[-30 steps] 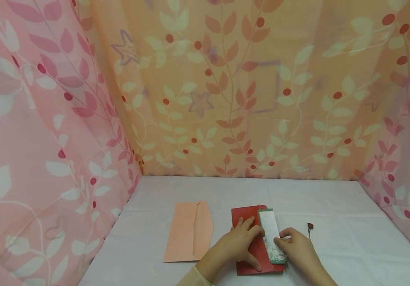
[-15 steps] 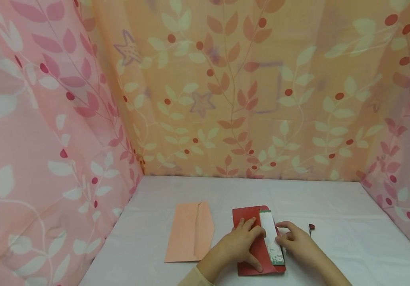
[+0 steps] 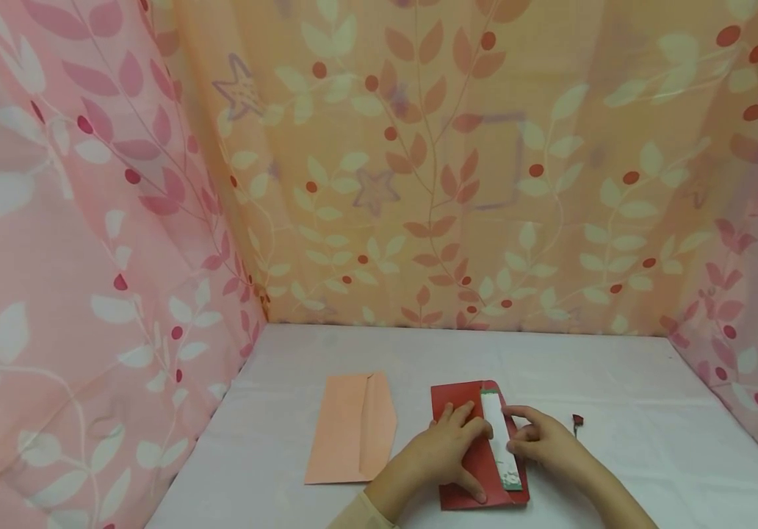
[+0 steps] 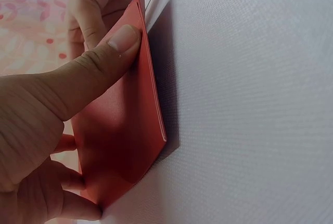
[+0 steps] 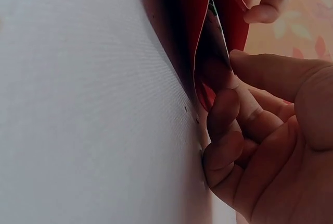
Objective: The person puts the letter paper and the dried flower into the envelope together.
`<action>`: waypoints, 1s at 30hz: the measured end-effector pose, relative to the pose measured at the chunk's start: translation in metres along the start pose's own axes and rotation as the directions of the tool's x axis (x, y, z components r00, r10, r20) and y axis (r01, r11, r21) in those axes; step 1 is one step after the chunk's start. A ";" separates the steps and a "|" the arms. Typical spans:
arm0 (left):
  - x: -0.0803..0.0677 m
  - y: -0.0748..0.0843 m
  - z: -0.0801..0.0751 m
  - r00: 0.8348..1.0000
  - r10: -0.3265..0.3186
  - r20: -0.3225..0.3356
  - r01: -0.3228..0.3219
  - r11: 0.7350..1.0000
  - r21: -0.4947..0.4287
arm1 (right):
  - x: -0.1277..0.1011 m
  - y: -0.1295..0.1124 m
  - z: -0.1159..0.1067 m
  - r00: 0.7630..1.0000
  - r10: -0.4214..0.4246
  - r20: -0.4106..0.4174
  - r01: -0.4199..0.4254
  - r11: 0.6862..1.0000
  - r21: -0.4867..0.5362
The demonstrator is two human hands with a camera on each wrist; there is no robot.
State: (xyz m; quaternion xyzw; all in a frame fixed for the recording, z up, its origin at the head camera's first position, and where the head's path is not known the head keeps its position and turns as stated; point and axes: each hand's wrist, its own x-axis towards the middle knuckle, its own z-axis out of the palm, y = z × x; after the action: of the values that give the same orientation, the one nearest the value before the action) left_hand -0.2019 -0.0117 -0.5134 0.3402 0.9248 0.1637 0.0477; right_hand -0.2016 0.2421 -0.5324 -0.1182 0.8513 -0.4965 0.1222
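Observation:
A red envelope [image 3: 468,397] lies on the white table [image 3: 617,382], its mouth lifted open. My left hand [image 3: 452,448] rests on it, thumb on its red face [image 4: 125,130], and one left fingertip [image 5: 265,5] curls over the mouth's edge. A white card with a green border [image 3: 499,437] sits partly inside the envelope [image 5: 182,15]. My right hand [image 3: 538,441] pinches the card's right edge between thumb and fingers [image 5: 231,81]. In the left wrist view the right hand [image 4: 99,5] shows beyond the envelope.
A peach envelope [image 3: 352,430] lies flat to the left of the red one. A small dark red object [image 3: 577,420] sits on the table just right of my right hand. Leaf-patterned curtains [image 3: 419,184] close in the table on three sides.
The card has slid left, deeper into the red envelope, so less of it shows. My right hand followed it left and slightly away. The left hand stayed put.

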 end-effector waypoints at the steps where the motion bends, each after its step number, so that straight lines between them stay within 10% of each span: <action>1: 0.000 0.000 0.000 1.000 0.000 0.000 0.000 1.000 0.000 | 0.001 0.000 0.000 1.000 0.001 0.000 -0.001 1.000 0.000; 30: 0.001 -0.003 0.003 1.000 0.011 -0.012 -0.011 1.000 0.013 | 0.009 0.001 -0.004 0.986 0.011 0.166 -0.027 0.995 0.091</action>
State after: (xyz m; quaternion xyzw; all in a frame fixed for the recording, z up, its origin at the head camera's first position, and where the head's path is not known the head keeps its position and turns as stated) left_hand -0.2040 -0.0122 -0.5172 0.3445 0.9242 0.1600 0.0390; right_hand -0.2114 0.2432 -0.5321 -0.1449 0.8153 -0.5229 0.2023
